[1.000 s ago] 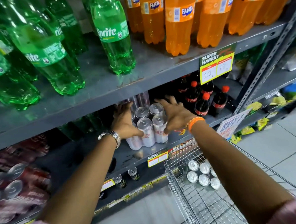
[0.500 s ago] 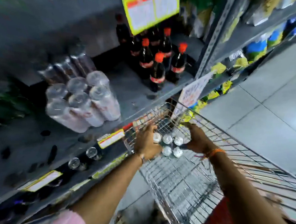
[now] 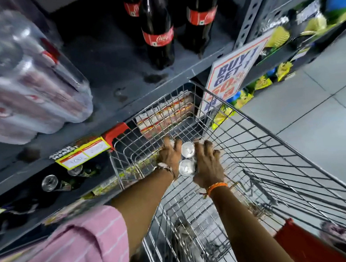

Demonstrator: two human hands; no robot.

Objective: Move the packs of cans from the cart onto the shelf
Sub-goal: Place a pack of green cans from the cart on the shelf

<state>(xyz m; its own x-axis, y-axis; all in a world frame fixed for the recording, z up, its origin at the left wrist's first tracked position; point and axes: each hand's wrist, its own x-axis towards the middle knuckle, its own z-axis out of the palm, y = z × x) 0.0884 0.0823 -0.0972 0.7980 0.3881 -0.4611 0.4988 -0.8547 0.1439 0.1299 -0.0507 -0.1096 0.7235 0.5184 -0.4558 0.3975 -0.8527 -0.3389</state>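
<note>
Done: one pack (image 3: 31, 82) on shelf (image 3: 125, 87), left end.
Left: pack (image 3: 187, 158) in cart (image 3: 248, 126), far corner.
Hands: left (image 3: 169, 157), right (image 3: 207, 165) clasping its sides.

Both hands cover most of the pack of cans (image 3: 187, 159) in the cart (image 3: 249, 138); only two can tops show between them. The wrapped pack on the shelf (image 3: 29, 83) is motion-blurred and cut by the left edge. The cola bottles (image 3: 157, 28) lose their caps past the top edge. The price tag (image 3: 82, 154) figures are unreadable.
</note>
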